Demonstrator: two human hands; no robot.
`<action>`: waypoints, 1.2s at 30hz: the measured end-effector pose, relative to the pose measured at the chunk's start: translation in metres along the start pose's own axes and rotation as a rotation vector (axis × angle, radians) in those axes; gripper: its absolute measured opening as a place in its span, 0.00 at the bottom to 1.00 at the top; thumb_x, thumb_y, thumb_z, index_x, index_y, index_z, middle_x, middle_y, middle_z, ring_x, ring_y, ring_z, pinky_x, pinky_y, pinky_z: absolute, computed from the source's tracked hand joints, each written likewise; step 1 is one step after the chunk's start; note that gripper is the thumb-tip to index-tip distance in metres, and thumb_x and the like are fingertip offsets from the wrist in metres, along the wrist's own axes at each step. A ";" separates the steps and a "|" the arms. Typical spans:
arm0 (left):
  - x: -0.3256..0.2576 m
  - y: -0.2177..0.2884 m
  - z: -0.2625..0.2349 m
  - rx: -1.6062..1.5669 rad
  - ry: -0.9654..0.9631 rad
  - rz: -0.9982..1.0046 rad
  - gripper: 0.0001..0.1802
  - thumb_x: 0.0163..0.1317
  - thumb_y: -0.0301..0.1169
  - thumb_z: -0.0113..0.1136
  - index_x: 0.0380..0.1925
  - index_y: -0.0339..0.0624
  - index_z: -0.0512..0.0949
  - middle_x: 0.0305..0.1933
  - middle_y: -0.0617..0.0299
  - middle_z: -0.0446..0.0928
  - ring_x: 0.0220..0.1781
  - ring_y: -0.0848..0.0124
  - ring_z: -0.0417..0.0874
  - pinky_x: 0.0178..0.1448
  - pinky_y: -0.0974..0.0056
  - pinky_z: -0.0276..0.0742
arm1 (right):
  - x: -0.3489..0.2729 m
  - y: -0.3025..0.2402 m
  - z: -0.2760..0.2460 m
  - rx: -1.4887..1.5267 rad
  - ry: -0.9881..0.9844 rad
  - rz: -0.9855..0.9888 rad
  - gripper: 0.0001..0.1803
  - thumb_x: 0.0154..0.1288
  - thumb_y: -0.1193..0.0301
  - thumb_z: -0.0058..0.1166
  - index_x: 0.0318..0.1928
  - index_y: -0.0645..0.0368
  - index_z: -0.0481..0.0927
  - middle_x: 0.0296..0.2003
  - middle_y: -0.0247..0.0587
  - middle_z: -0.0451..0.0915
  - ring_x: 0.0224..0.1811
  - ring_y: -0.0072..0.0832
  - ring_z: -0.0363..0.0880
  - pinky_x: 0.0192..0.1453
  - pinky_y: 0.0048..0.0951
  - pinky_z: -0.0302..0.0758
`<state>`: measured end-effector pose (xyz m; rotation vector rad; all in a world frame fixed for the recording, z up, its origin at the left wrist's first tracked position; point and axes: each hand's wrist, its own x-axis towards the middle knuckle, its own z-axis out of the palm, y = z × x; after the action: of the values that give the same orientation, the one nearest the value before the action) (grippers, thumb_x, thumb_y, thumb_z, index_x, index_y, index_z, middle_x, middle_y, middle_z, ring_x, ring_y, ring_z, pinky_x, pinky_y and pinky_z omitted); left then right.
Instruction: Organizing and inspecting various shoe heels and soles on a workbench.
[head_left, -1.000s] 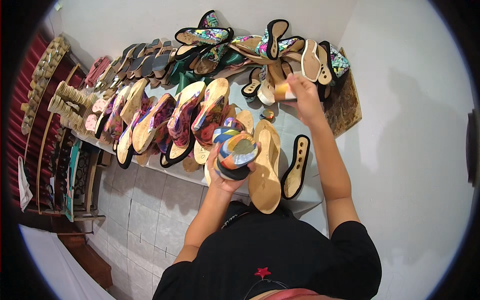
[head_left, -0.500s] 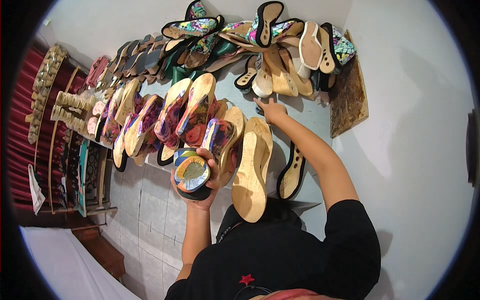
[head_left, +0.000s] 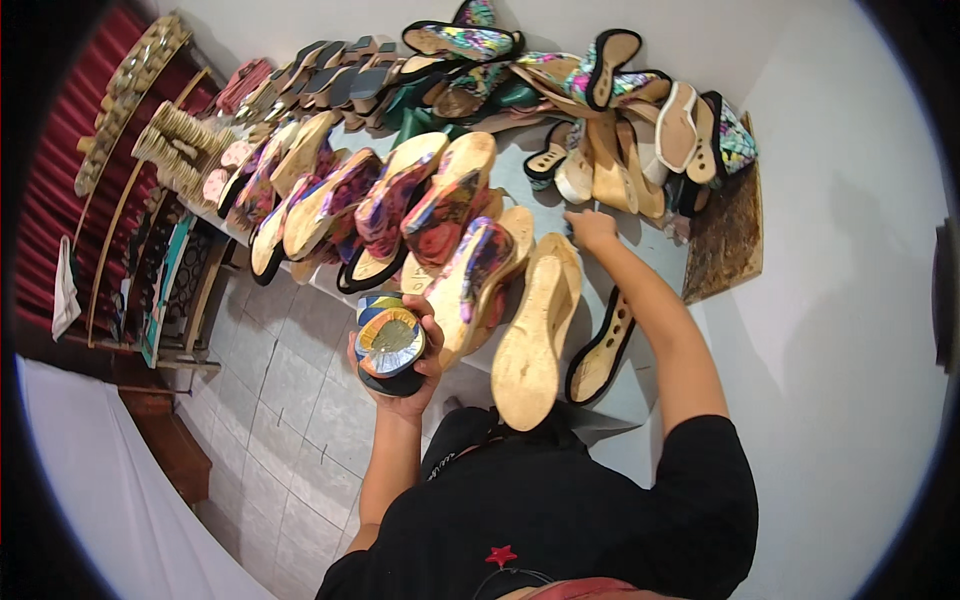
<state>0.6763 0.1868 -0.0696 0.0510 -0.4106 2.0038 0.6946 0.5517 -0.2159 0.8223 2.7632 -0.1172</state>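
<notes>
My left hand (head_left: 428, 366) is wrapped round a wedge shoe heel (head_left: 391, 340), its end turned up. Blue, yellow and orange patterned fabric covers it, with gathered edges round a bare patch. Over the table my right hand (head_left: 597, 232) has its fingers drawn in by a small dark thing (head_left: 571, 228); what it grips is mostly hidden. Between my arms, a bare wooden wedge sole (head_left: 538, 335) sticks out past the table's near edge. A black-edged insole with holes (head_left: 602, 350) lies under my right forearm.
Floral-covered wedge soles (head_left: 440, 205) stand in a row on the table (head_left: 640, 300). Behind them are piled patterned wedges (head_left: 605, 75) and dark block-heeled soles (head_left: 345, 85). A worn board (head_left: 728, 235) leans at the right wall. Racks (head_left: 175, 290) stand at the left.
The view has shifted, so the table and shoes sit differently in it. My right hand's fingers, stretched out before, are now drawn in. My left hand keeps the patterned wedge heel.
</notes>
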 end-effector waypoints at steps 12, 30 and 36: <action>-0.105 0.145 0.042 0.008 0.034 0.048 0.35 0.49 0.43 0.59 0.54 0.41 0.57 0.55 0.61 0.59 0.61 0.55 0.59 0.44 0.51 0.74 | -0.135 -0.043 -0.185 0.995 0.300 -0.274 0.32 0.51 0.66 0.56 0.58 0.52 0.64 0.45 0.38 0.72 0.46 0.31 0.71 0.52 0.29 0.67; -0.174 0.379 0.135 0.049 -0.006 0.190 0.38 0.51 0.44 0.56 0.57 0.38 0.53 0.58 0.57 0.58 0.65 0.50 0.53 0.52 0.43 0.73 | -0.040 -0.524 -0.291 1.481 -0.450 -1.198 0.38 0.58 0.58 0.53 0.62 0.54 0.48 0.41 0.46 0.73 0.32 0.34 0.77 0.35 0.34 0.74; -0.141 0.490 0.163 0.178 -0.018 0.246 0.39 0.51 0.45 0.55 0.58 0.36 0.53 0.58 0.49 0.58 0.64 0.49 0.56 0.52 0.45 0.73 | 0.034 -0.585 -0.345 1.442 -0.109 -0.746 0.24 0.61 0.61 0.47 0.53 0.62 0.64 0.38 0.41 0.72 0.31 0.27 0.76 0.34 0.27 0.75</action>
<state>0.2871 -0.1812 -0.0760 0.1351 -0.2576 2.2802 0.2716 0.1312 0.1098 -0.1381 2.3364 -2.2753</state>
